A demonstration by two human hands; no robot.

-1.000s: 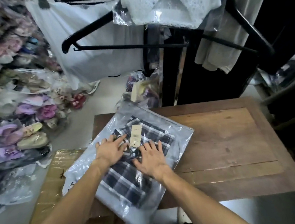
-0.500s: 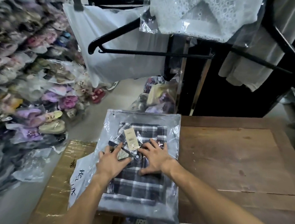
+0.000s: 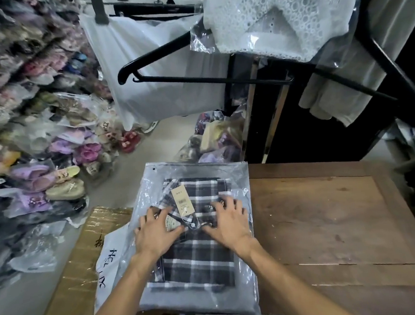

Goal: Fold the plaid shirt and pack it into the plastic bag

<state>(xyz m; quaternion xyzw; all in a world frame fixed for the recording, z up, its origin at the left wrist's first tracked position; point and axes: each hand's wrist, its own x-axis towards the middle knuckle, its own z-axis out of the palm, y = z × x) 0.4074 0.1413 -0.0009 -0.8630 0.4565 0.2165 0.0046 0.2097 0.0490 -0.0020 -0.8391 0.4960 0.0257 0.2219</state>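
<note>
Since the earlier frames the plastic bag [image 3: 238,179] has swung round: its long axis now runs from 6 to 12 o'clock, square to the person, where it lay slanted toward 1 o'clock before, and both hands have spread wider apart on it.

At 9 o'clock a cardboard box [image 3: 85,263] sits beside the wooden table [image 3: 332,221], with a white printed bag [image 3: 109,256] between it and the work. The left hand [image 3: 157,230] lies flat on the plastic, fingers spread and straight, gripping nothing, only pressing. The plaid shirt [image 3: 200,261] is folded and already inside the bag, its paper tag [image 3: 181,199] showing between the hands toward 12 o'clock. The right hand [image 3: 228,222] mirrors the left, open palm down, fingers fanned, pressing and holding nothing.

Packing looks nearly done; this seems a smoothing pass to push air out. The bag's far edge lies at 12 o'clock from both hands, about equally near each, so any closing there calls for a reach straight ahead.
</note>
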